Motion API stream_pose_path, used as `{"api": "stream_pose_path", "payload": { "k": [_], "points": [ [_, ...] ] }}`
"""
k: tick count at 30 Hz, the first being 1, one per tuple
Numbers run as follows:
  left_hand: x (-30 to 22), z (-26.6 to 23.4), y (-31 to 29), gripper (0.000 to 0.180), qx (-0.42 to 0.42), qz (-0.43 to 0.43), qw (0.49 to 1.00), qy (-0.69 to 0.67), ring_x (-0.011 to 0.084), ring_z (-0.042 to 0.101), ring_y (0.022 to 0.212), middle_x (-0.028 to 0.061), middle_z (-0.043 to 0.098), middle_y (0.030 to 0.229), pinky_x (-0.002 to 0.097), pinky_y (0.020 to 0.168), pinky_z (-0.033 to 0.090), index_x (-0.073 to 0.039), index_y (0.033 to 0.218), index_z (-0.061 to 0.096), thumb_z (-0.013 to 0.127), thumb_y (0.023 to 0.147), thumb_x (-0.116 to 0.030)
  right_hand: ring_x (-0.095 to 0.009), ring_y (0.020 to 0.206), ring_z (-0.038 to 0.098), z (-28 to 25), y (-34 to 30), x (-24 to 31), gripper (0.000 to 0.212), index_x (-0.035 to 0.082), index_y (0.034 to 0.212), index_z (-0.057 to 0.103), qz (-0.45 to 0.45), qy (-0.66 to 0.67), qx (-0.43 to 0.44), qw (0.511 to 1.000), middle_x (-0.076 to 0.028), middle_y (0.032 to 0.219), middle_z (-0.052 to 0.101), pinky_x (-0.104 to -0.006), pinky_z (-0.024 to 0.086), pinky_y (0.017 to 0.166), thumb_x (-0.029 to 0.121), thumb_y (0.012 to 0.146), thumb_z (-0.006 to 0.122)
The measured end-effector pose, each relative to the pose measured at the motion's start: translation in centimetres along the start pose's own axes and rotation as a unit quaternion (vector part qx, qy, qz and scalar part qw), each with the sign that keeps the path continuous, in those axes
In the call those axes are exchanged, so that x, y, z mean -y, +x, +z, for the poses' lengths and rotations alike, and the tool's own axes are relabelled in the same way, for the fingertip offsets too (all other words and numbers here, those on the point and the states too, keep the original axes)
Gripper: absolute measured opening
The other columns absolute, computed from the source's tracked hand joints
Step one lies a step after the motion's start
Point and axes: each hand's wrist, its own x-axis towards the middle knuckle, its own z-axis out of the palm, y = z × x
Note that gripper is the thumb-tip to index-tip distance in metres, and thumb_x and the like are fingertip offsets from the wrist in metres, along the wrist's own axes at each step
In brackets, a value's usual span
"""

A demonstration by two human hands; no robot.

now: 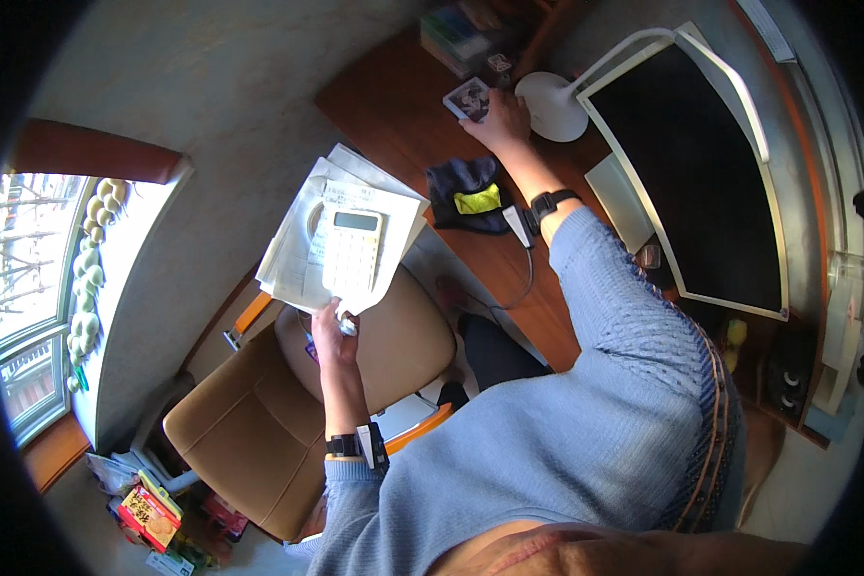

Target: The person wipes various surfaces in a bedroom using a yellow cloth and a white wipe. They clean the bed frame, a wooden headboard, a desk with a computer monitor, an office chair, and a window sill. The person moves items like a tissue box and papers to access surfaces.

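The left hand [331,331] is closed on the lower edge of a stack of papers [298,240], with a white calculator [353,252] lying on top of the stack. The fingers wrap the bottom of the sheets just below the calculator's lower end, so both papers and calculator fan upward and away from the grip. The stack is held in the air above a tan upholstered chair [259,442], not resting on it.

The right hand [501,120] reaches far forward across the brown wooden bench [394,106]. Its fingers lie on a small square card or tile [468,97] with a picture on its face, which sits flat on the bench at the fingertips. Whether the fingers pinch the card or only press on it cannot be told. The hand is just beside the round white base of a desk lamp [551,106].

Along the forearm, a dark cloth pouch with a yellow patch [470,197] lies on the bench, near the wrist. A large dark monitor [701,182] stands to the right. Both wrists carry black bands, and the sleeves are pale blue knit.
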Motion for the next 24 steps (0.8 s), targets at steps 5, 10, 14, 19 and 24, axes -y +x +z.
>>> {"api": "stream_pose_path", "payload": {
  "k": [5,10,14,19,24],
  "points": [
    [0.7,-0.7,-0.1,0.030,-0.044,0.011,0.999,0.002,0.0116,0.065,0.071,0.0051,0.066,0.103,0.0224,0.052,0.054,-0.006,0.123,0.055,0.057,0.095,0.001,-0.041,0.110,0.061,-2.1,0.5,0.6,0.070,0.008,0.117,0.059,-0.061,0.058,-0.056,0.995,-0.022,0.117,0.065,-0.0509,0.048,0.096,0.046,0.065,0.087],
    [0.8,-0.7,-0.3,0.031,-0.046,0.015,0.999,0.012,0.0107,0.061,0.072,0.0044,0.064,0.104,0.0217,0.053,0.051,-0.006,0.124,0.056,0.057,0.094,0.000,-0.040,0.115,0.062,-4.7,6.6,2.5,0.069,0.009,0.120,0.064,-0.051,0.005,-0.097,0.994,-0.019,0.123,0.066,-0.0480,0.051,0.096,0.048,0.068,0.085],
    [0.7,-0.2,-0.4,0.030,-0.065,0.010,0.998,0.011,0.0107,0.060,0.073,0.0045,0.064,0.104,0.0210,0.053,0.050,-0.006,0.123,0.057,0.056,0.094,0.001,-0.039,0.120,0.059,-3.8,12.0,3.6,0.076,0.010,0.127,0.062,-0.041,0.025,-0.114,0.992,-0.019,0.129,0.064,-0.0488,0.049,0.102,0.053,0.068,0.085],
    [0.7,-0.1,-0.4,0.030,-0.075,-0.012,0.997,0.006,0.0109,0.061,0.073,0.0024,0.064,0.104,0.0235,0.053,0.051,-0.009,0.123,0.057,0.056,0.094,0.000,-0.039,0.129,0.053,-2.8,10.9,4.3,0.079,0.010,0.133,0.058,-0.025,-0.005,-0.143,0.989,-0.018,0.140,0.057,-0.0510,0.043,0.108,0.055,0.073,0.082],
    [1.3,-0.7,0.0,0.029,-0.031,-0.004,0.999,-0.005,0.0111,0.062,0.070,0.0038,0.064,0.101,0.0226,0.052,0.050,-0.007,0.121,0.057,0.058,0.093,-0.001,-0.051,0.139,0.039,-2.5,-7.4,3.7,0.078,0.008,0.138,0.057,-0.169,0.106,0.019,0.980,-0.028,0.151,0.042,-0.0609,0.035,0.113,0.052,0.078,0.079]
  ]
}}
